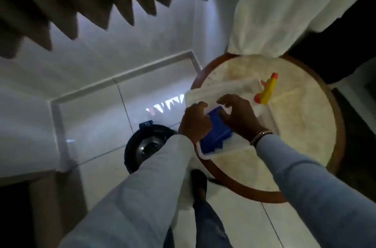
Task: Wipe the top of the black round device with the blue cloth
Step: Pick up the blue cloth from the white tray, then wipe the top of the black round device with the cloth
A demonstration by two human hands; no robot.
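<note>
At the bottom of the view, a dark shoe (pixel 200 185) stands on the pale tiled floor (pixel 234 223) beside the leg of a person in blue trousers. Two light blue sleeves reach up from there toward a round table (pixel 301 125) with a wooden rim and a pale stone top. Over its near-left edge lies a white tray (pixel 221 151), and folded inside it is the blue cloth (pixel 215 138). The left hand (pixel 194 120) rests on the cloth's left edge with its fingers curled down over it; whether they pinch the fabric cannot be told. The right hand (pixel 237 116), a bracelet at its wrist, hovers over the cloth's upper end with fingers bent and spread, thumb touching the blue. Just beyond the right hand a spray bottle with a yellow and orange trigger head (pixel 267 90) stands by the tray. Left of the table, on the floor, the black round device (pixel 145 145) sits partly hidden behind the left sleeve. Farther off, brown curtain folds and a white drape hang.
</note>
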